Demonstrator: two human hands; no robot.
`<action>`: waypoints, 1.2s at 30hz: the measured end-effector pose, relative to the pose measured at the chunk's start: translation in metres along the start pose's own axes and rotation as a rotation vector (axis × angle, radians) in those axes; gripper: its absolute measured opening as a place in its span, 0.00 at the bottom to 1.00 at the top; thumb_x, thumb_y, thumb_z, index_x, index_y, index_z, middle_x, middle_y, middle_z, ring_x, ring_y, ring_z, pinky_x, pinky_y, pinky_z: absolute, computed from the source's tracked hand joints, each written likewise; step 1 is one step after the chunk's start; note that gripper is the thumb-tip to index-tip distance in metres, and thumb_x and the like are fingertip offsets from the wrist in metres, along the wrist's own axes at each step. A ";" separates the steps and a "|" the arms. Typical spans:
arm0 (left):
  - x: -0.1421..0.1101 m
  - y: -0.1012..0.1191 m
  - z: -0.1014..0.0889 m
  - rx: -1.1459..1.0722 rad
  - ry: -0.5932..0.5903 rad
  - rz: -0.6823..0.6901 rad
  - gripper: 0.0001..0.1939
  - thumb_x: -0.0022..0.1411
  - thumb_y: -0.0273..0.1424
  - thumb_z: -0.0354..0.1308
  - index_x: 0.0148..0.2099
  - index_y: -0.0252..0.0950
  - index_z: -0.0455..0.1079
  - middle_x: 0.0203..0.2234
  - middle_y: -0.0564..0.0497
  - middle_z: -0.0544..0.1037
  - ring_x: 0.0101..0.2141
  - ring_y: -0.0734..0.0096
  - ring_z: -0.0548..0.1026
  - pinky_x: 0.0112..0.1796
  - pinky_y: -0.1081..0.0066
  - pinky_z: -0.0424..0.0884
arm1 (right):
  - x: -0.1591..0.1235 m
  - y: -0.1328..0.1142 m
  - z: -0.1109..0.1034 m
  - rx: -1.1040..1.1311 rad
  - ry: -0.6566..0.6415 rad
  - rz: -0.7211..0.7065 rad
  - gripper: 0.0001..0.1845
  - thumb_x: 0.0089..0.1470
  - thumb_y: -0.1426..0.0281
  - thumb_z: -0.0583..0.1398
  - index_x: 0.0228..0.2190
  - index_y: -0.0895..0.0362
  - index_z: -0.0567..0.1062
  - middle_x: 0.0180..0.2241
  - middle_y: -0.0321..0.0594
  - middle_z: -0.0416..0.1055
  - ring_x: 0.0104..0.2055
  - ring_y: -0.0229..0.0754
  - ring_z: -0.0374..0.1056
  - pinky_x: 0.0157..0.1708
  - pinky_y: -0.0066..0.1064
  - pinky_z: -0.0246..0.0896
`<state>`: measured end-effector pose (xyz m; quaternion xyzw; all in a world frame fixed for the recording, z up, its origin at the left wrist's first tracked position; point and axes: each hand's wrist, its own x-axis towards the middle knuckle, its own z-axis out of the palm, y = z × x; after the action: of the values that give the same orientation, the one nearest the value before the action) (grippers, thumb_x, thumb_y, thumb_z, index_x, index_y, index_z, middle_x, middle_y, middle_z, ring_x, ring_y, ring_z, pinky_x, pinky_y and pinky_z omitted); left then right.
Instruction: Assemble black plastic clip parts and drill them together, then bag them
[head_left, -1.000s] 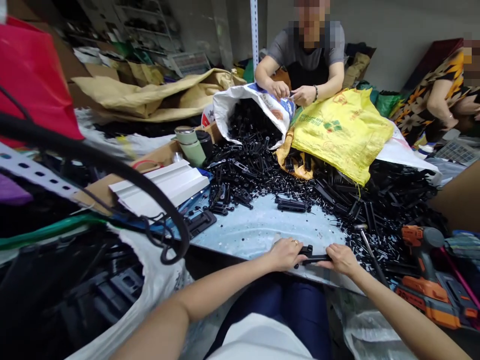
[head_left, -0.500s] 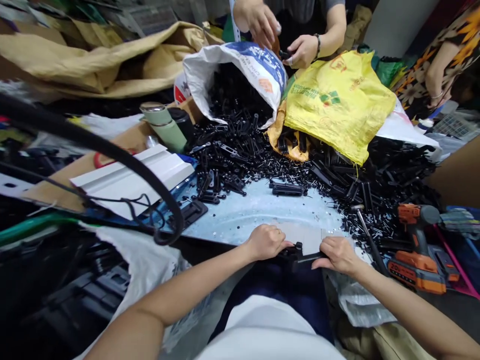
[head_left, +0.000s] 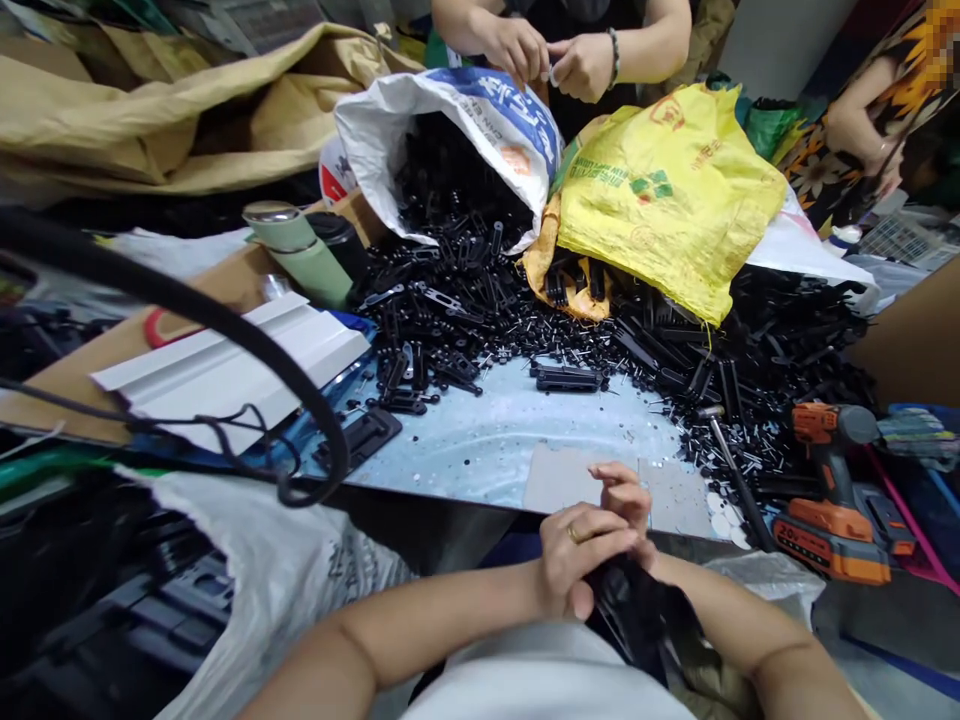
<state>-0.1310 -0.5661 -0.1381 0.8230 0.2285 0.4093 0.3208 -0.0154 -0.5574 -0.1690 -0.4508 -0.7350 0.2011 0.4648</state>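
Close to my body, over the table's front edge, my two hands are together at a black plastic part point(head_left: 637, 610). The fingers of my left hand point(head_left: 581, 550), with a ring on one, bend over its upper end. My right hand point(head_left: 628, 500) is just behind, its curled fingers showing above the left ones and its palm hidden. The part tilts down toward my lap, and its outline is blurred. Beyond my hands a grey flat plate point(head_left: 559, 478) lies on the light blue tabletop point(head_left: 450, 445).
Heaped black parts point(head_left: 465, 300) and screws cover the back of the table, below a white sack point(head_left: 360, 130) and a yellow sack point(head_left: 667, 190). An orange cordless drill point(head_left: 832, 500) stands right, near a hammer-like tool point(head_left: 739, 480). A co-worker's hands point(head_left: 551, 60) are opposite.
My hands came together and moved back toward my body, bringing the black part off the table edge. Across the table, the co-worker's hands have drawn together.
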 end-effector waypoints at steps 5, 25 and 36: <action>0.025 -0.086 -0.007 0.641 0.173 0.097 0.41 0.59 0.56 0.27 0.54 0.31 0.65 0.31 0.41 0.75 0.31 0.64 0.73 0.31 0.68 0.67 | 0.096 0.079 -0.027 -0.248 -0.093 -0.180 0.30 0.57 0.50 0.37 0.43 0.56 0.66 0.42 0.49 0.67 0.46 0.47 0.62 0.46 0.43 0.57; 0.118 -0.188 -0.184 1.032 0.080 -0.827 0.18 0.60 0.18 0.38 0.46 0.24 0.65 0.44 0.33 0.70 0.50 0.53 0.65 0.49 0.55 0.57 | 0.193 0.089 -0.061 -0.668 -0.218 0.189 0.20 0.48 0.64 0.61 0.42 0.57 0.65 0.41 0.46 0.71 0.44 0.46 0.67 0.47 0.41 0.58; 0.021 -0.083 -0.052 0.522 -0.093 -0.767 0.08 0.61 0.31 0.49 0.41 0.34 0.64 0.34 0.44 0.74 0.38 0.61 0.74 0.40 0.65 0.69 | 0.143 0.036 -0.050 -0.533 -0.475 0.246 0.32 0.47 0.63 0.62 0.53 0.52 0.61 0.40 0.42 0.72 0.39 0.48 0.70 0.38 0.38 0.65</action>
<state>-0.1711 -0.4778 -0.1627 0.7498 0.5972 0.1523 0.2410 0.0217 -0.4236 -0.0987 -0.5817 -0.7892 0.1563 0.1200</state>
